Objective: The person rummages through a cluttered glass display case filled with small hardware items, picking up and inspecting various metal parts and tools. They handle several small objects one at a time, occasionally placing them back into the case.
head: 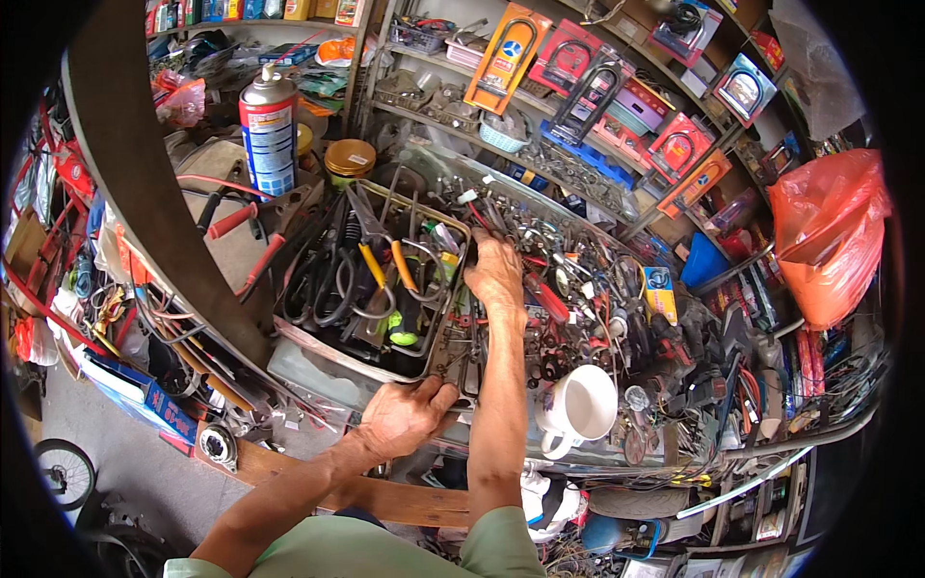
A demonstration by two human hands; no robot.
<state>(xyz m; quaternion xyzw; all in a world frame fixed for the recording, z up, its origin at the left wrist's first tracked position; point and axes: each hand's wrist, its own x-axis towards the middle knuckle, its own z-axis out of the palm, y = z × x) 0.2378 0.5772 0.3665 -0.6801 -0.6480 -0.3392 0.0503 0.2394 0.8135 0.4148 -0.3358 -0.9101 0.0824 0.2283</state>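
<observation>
A rectangular metal tray holds scissors with bent handles partly sleeved in yellow, black-handled scissors and other hand tools. At its near right corner is my left hand, fingers curled; whether they grip the rim or something small cannot be told. My right hand reaches over the heap of small parts by the tray's right side, its fingertips partly hidden among the parts. A red-handled tool lies just right of that hand. Nearer me, a white mug stands at the counter's front.
An aerosol can and a gold-lidded jar stand behind the tray. Bolt cutters with red handles lie left of it. Packaged locks hang on the back shelves, and an orange-red plastic bag hangs right. A curved dark post rises at left.
</observation>
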